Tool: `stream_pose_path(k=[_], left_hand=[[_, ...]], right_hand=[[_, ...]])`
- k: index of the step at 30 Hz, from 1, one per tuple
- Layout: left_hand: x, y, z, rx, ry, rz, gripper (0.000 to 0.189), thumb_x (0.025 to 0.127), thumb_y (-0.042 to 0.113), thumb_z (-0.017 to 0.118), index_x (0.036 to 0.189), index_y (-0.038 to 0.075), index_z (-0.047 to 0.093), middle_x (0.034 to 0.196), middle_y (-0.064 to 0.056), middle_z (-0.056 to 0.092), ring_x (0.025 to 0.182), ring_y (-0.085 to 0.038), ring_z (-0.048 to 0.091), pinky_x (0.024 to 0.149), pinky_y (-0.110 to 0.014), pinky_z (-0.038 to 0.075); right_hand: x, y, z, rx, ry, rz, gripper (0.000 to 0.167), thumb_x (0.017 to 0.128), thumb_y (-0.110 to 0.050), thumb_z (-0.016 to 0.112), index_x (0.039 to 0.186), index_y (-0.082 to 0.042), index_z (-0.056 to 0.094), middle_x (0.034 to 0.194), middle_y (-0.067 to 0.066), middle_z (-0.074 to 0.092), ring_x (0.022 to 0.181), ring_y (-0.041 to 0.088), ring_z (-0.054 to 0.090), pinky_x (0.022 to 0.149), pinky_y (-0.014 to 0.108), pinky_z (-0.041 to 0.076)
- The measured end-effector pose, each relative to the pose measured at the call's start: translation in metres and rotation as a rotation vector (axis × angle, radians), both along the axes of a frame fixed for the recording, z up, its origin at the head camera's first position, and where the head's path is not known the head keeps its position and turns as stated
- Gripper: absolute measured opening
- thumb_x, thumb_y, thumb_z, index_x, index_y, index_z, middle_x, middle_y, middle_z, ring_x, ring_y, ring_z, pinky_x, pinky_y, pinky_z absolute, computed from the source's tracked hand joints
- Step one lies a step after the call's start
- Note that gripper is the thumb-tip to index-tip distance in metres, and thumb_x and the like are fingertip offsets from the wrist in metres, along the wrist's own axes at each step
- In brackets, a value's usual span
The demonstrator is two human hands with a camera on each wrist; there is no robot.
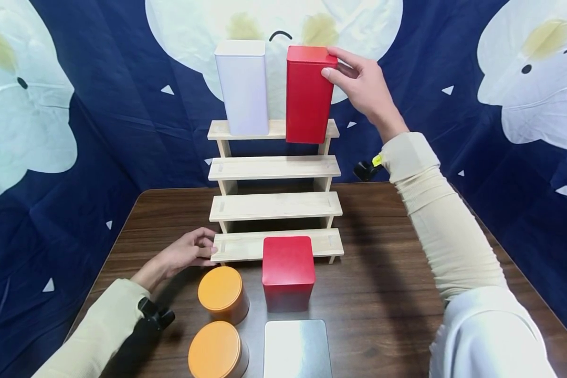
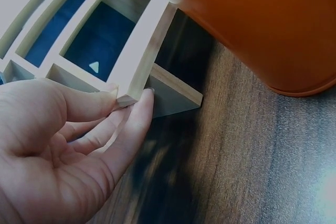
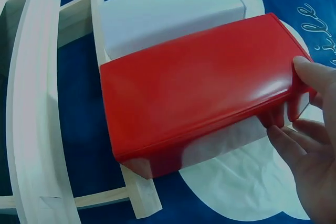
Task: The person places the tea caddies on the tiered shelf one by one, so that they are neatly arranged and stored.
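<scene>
Box (image 1: pixel 308 102), glossy, red, oblong: your raised right grip (image 1: pixel 361 84) holds it, one o'clock. Your left grip (image 1: pixel 188 251) pinches wooden shelving (image 1: pixel 274 206), eight o'clock.

- The left arm is covered by a cream left sleeve (image 1: pixel 87 333).
- The right arm is covered by a matching right sleeve (image 1: pixel 453 236), creased crosswise below a smooth, broad cuff (image 1: pixel 412 156).
- Near the right shoulder, white cloth (image 1: pixel 491 336) is worn.
- A small black left-wrist device (image 1: pixel 157 314) is worn.
- A black right-wrist device (image 1: pixel 365 171) is marked by a bright yellow patch (image 1: pixel 377 160).
- The left hand (image 1: pixel 186 254) and right hand (image 1: pixel 365 86) are left bare.
</scene>
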State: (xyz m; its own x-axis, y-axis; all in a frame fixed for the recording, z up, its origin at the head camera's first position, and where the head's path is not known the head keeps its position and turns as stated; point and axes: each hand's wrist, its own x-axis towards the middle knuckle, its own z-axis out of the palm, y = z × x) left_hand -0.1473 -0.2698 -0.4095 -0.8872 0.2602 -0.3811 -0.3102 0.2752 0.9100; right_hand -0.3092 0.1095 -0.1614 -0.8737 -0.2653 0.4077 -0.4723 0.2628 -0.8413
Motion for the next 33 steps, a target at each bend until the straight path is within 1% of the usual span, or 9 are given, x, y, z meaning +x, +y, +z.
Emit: stream_pose_path(k=[5, 8, 10, 16, 23, 33], left_hand=[[-0.001, 0.000, -0.001, 0.003, 0.004, -0.004, 0.047, 0.093, -0.001, 0.054, 0.134, -0.007, 0.032, 0.101, -0.015, 0.053, 0.085, -0.017, 0.062, 0.082, -0.038, 0.059], [-0.001, 0.000, -0.001, 0.003, 0.002, -0.004, 0.046, 0.093, -0.002, 0.054, 0.134, -0.007, 0.032, 0.101, -0.015, 0.053, 0.085, -0.017, 0.062, 0.081, -0.038, 0.059], [-0.001, 0.000, -0.001, 0.001, 0.002, -0.006, 0.046, 0.093, -0.002, 0.054, 0.133, -0.007, 0.032, 0.101, -0.014, 0.053, 0.085, -0.017, 0.061, 0.081, -0.038, 0.059], [-0.001, 0.000, 0.000, 0.005, 0.000, -0.001, 0.045, 0.093, -0.003, 0.053, 0.133, -0.007, 0.032, 0.101, -0.014, 0.053, 0.085, -0.017, 0.062, 0.080, -0.037, 0.059], [-0.001, 0.000, -0.001, 0.005, 0.001, -0.002, 0.046, 0.093, -0.003, 0.054, 0.133, -0.007, 0.032, 0.100, -0.013, 0.053, 0.084, -0.017, 0.061, 0.081, -0.038, 0.059], [-0.001, 0.001, -0.001, 0.007, 0.000, -0.002, 0.045, 0.093, -0.003, 0.053, 0.133, -0.007, 0.033, 0.101, -0.014, 0.053, 0.085, -0.017, 0.062, 0.081, -0.036, 0.059]], right_hand=[[0.006, -0.006, 0.002, 0.025, 0.027, -0.073, 0.051, 0.092, -0.025, 0.063, 0.141, -0.021, 0.048, 0.142, 0.003, 0.050, 0.129, 0.012, 0.050, 0.108, 0.025, 0.041], [0.005, -0.009, 0.003, 0.049, 0.033, -0.114, 0.049, 0.093, -0.025, 0.063, 0.140, -0.022, 0.049, 0.141, 0.003, 0.052, 0.126, 0.013, 0.052, 0.107, 0.025, 0.042], [0.003, -0.011, 0.003, 0.054, 0.030, -0.127, 0.048, 0.093, -0.025, 0.062, 0.140, -0.022, 0.050, 0.141, 0.003, 0.052, 0.125, 0.013, 0.053, 0.106, 0.025, 0.043], [-0.002, -0.017, 0.004, 0.040, 0.003, -0.131, 0.049, 0.093, -0.023, 0.061, 0.140, -0.023, 0.049, 0.143, 0.002, 0.050, 0.124, 0.014, 0.054, 0.103, 0.026, 0.045], [-0.007, -0.018, 0.001, 0.065, 0.009, -0.136, 0.050, 0.095, -0.022, 0.058, 0.143, -0.026, 0.044, 0.146, 0.000, 0.046, 0.127, 0.014, 0.051, 0.104, 0.025, 0.044], [-0.008, -0.017, -0.001, 0.072, 0.011, -0.141, 0.050, 0.096, -0.022, 0.056, 0.144, -0.027, 0.042, 0.148, -0.001, 0.043, 0.129, 0.016, 0.049, 0.105, 0.025, 0.044]])
